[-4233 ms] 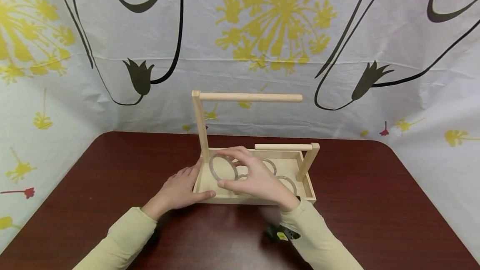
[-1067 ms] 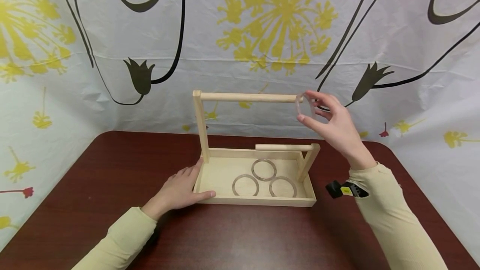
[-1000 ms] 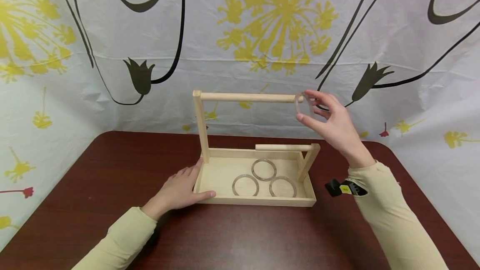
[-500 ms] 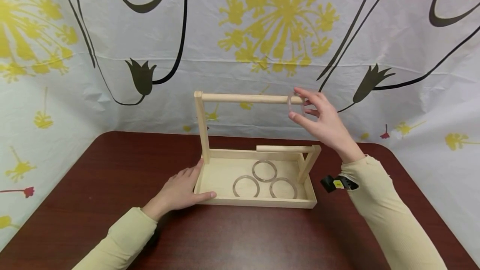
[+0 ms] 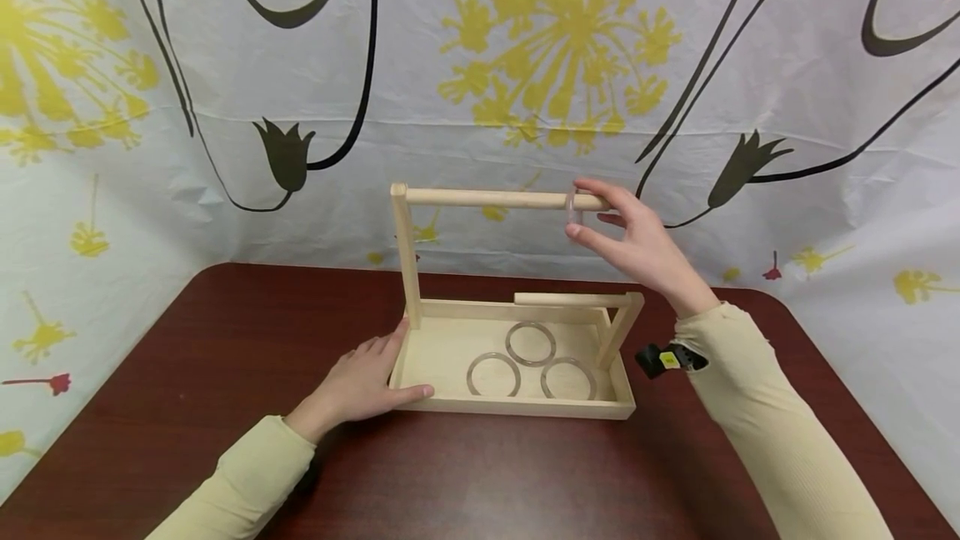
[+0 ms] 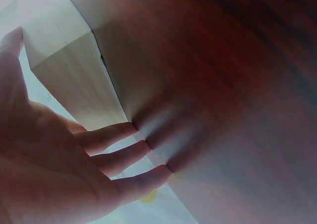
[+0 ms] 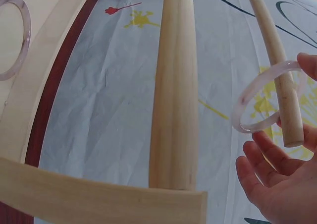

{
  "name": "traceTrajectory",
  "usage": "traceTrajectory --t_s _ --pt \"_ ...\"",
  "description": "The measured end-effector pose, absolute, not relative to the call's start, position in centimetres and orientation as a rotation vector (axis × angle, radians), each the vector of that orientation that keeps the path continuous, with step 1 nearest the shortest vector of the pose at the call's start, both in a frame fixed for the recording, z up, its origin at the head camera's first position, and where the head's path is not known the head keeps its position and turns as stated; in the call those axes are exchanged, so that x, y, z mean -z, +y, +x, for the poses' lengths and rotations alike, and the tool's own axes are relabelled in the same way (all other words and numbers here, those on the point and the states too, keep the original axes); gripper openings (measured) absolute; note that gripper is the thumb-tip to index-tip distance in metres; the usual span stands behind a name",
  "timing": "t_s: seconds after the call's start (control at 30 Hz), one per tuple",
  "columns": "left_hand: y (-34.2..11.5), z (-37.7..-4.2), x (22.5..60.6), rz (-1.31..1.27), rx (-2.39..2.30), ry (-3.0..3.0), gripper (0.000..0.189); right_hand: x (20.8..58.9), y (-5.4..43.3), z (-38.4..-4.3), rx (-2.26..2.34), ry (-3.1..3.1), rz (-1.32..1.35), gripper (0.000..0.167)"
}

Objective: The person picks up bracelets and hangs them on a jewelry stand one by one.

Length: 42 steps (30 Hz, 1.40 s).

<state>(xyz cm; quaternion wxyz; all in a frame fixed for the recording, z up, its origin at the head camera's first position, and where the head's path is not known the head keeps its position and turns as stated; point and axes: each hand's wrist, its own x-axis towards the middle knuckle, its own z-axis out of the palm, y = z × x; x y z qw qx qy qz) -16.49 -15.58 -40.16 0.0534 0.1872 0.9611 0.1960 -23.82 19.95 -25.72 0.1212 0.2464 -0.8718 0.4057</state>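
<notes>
Up at the free right end of the upper wooden rod [image 5: 480, 197], my right hand [image 5: 641, 244] pinches a pale translucent bangle [image 7: 249, 91] between thumb and fingers. The right wrist view shows the rod's tip passing through that bangle. My left hand [image 5: 360, 380] rests against the left end of the wooden tray [image 5: 517, 409], thumb on the front rim. In the left wrist view, its fingers reach down the tray's outer side to the table. Inside the tray lie three more bangles: one at the back [image 5: 530, 324], one front left [image 5: 493, 355], one front right [image 5: 567, 361].
A shorter, lower rod [image 5: 566, 300] runs leftward from a post [image 5: 620, 332] at the tray's right end. A taller post [image 5: 407, 261] at the left end carries the upper rod. The dark table [image 5: 247, 332] reaches back to a patterned sheet [image 5: 465, 140].
My right hand has lifted a bangle out of the tray, carried it up to the upper rod's free end, and slid it leftward over the tip. The left hand has stayed in place.
</notes>
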Motion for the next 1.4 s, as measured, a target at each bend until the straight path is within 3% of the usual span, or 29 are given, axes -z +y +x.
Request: traceTrajectory --t_s 1.4 --pt "-15.6 -16.6 40.2 0.578 -0.599 2.922 0.104 24.1 17.1 -24.7 -0.652 -2.438 0.983 0.058"
